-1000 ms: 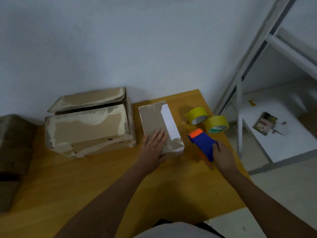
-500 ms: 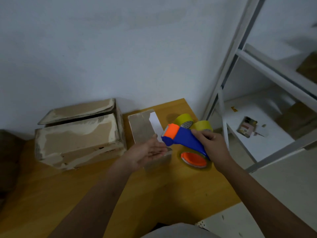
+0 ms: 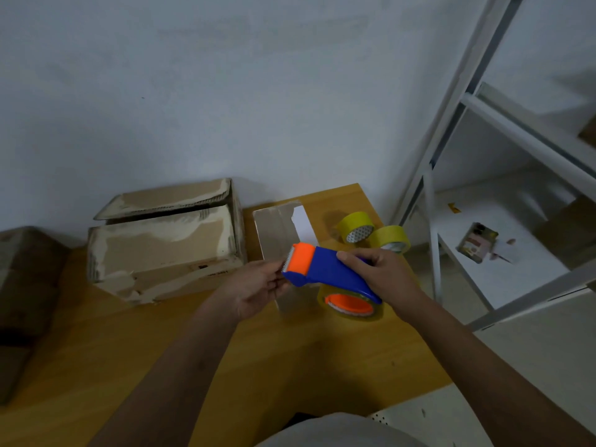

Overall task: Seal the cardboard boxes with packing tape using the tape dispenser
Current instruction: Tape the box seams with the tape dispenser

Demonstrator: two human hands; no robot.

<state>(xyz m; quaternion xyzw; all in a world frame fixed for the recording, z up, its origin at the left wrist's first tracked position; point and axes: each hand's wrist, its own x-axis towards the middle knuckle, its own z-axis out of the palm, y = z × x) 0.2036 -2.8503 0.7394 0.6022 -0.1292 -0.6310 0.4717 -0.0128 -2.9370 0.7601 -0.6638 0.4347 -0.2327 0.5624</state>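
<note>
Lifting the dispenser [image 3: 325,269] off the tabletop [image 3: 225,350], right hand [image 3: 383,272] now wraps its blue body; a sec ago it lay flat. Left hand [image 3: 254,285] left the small box [image 3: 277,227], fingers pinching at the orange blade end, prob. tape start. Box sits at 12 o'clock, unsealed; big box [image 3: 164,243] at 10.

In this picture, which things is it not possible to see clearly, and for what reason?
All in the head view:
- Left hand fingertips at the tape dispenser blade: loose tape end too small to tell.
- Small box: near part hidden by both hands and dispenser.
- Dark box: cut off by the left edge.
- Item on the shelf: label too small.
- Right hand covers the dispenser handle.
</note>
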